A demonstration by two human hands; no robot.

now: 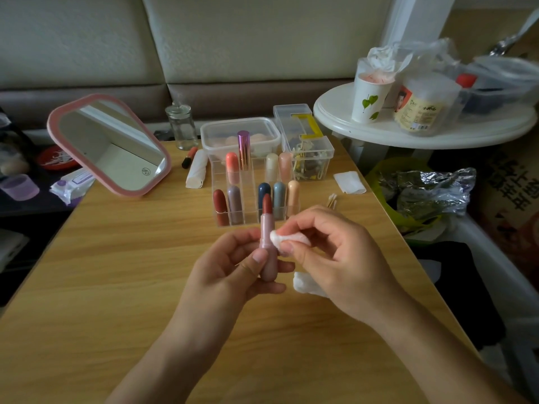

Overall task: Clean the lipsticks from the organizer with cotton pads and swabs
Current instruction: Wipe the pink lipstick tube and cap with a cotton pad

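Pretty busy setup on the wooden table [116, 272]. A pink-framed mirror [109, 145] leans at the back left, with a small glass bottle [182, 128] beside it and a loose lipstick [189, 157] lying flat near that. The clear acrylic organizer [250, 176] sits mid-table, directly behind the person's hands, with capped lipsticks standing in its slots, including a red one [219, 201] at front left and a tall metallic purple one [243, 148] at the back. Behind it are a lidded plastic container [233, 126] and a clear box [303, 132] of small bits. Off to the right lie a folded cotton pad [349, 182] and a few cotton swabs [332, 199]. A crumpled cotton pad [306, 284] lies on the table under the right wrist.

The left hand [230, 266] is wrapped around the lower half of an uncapped pink lipstick [266, 228], thumb on the front and fingers curled behind, holding it upright. The right hand [335, 252] pinches a bunched-up cotton pad [287, 240] between its thumb and fingertips.

That pad is pressed against the right side of the pink tube, just above the left thumb. The reddish-brown bullet [267, 204] pokes up above both hands and, in this view, overlaps the organizer's front row.
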